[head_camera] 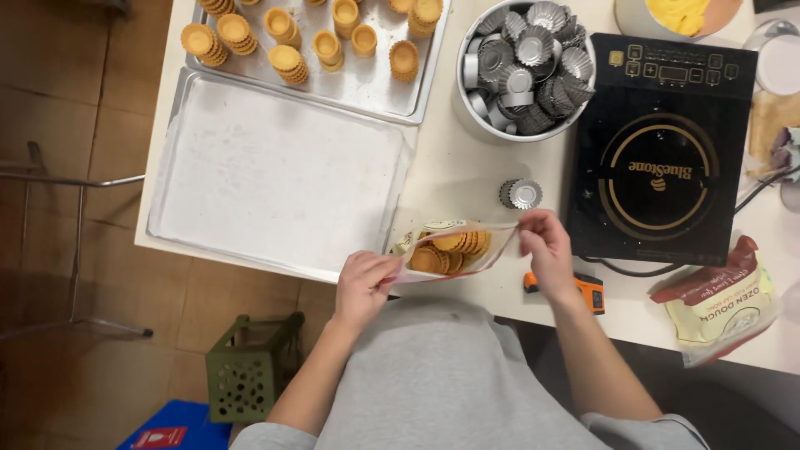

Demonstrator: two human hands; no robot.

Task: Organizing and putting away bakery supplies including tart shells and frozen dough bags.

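Observation:
A clear plastic bag packed with golden baked tart shells is stretched between both hands over the table's front edge. My left hand pinches the bag's left end. My right hand pinches its top right corner. Just behind the bag stand a few small stacked metal tart moulds.
An empty metal baking tray lies at left; behind it a tray holds stacks of tart shells. A bowl holds several fluted moulds. A black induction cooker, an orange tool and a dough bag lie at right. Below: green crate.

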